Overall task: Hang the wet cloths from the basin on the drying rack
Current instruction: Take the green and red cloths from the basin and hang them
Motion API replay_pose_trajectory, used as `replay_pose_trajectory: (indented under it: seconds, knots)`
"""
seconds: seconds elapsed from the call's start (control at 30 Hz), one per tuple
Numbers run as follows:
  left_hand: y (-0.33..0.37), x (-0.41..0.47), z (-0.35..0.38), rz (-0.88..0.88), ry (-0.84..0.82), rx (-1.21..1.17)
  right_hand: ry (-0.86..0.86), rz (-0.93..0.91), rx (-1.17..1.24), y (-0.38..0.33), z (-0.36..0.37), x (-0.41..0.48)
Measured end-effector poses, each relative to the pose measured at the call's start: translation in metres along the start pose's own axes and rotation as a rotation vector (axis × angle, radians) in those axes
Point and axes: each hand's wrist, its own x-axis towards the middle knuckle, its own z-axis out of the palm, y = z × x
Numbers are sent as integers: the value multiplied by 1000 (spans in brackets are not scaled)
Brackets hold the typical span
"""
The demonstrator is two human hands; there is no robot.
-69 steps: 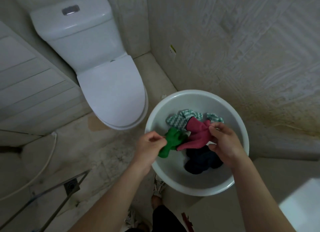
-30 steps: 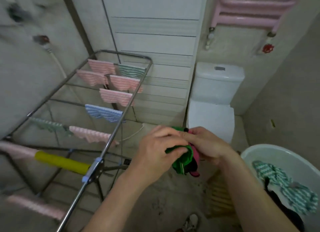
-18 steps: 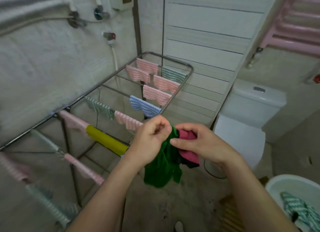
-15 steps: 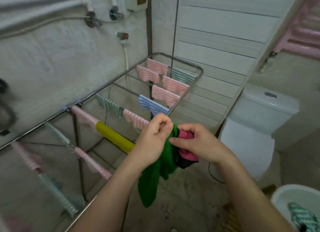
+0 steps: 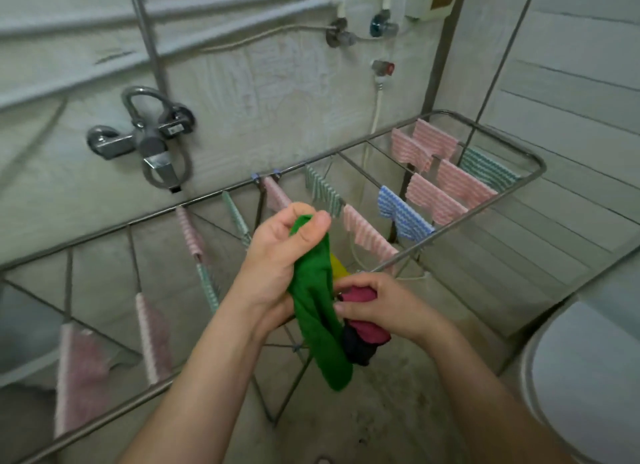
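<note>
My left hand pinches the top of a green cloth, which hangs down long in front of the drying rack. Just to the right and lower, my right hand grips a bunched magenta cloth with a dark navy cloth hanging under it. The metal rack's rails carry several pink, blue and green striped cloths. A yellow cloth shows behind the green one. The basin is out of view.
A chrome shower mixer and pipes are fixed to the wall behind the rack. A white toilet stands at the right edge. The rack's folding legs stand on the concrete floor below my hands.
The view swung left from the basin to the rack. My left hand has lifted the green cloth up and apart from the magenta and navy bundle, and it now hangs at full length.
</note>
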Motion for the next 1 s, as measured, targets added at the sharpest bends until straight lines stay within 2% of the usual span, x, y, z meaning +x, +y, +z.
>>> replay_pose_trajectory:
  seconds: [0.1,0.17,0.3,0.37,0.47,0.53,0.6,0.67,0.73,0.87,0.93,1.0]
  knots:
    - [7,-16,-5,35,109,-47,-82,-49,-45,-10,14,9]
    - [13,-21,-13,69,175,-11,-74,-90,-27,-18,19,14]
    - [31,-42,-51,155,295,298,4,-163,94,-51,30,23]
    - [45,-60,-76,141,301,395,-28,-236,106,-74,39,28]
    - [64,-85,-102,26,230,560,-78,-387,38,-106,54,35]
    - [79,-101,-116,21,319,624,-119,-465,-65,-126,71,43]
    - [91,-107,-124,117,483,624,-160,-508,-153,-142,81,51]
    - [110,-117,-140,293,679,537,-258,-519,-221,-159,97,64]
    - [128,-123,-153,443,800,418,-343,-485,-369,-174,107,74]
    - [161,-132,-178,656,859,423,-418,-509,-696,-203,141,103]
    - [170,-131,-183,723,850,414,-342,-562,-896,-215,149,114]
    - [191,-136,-201,789,857,368,-245,-568,-965,-228,170,135]
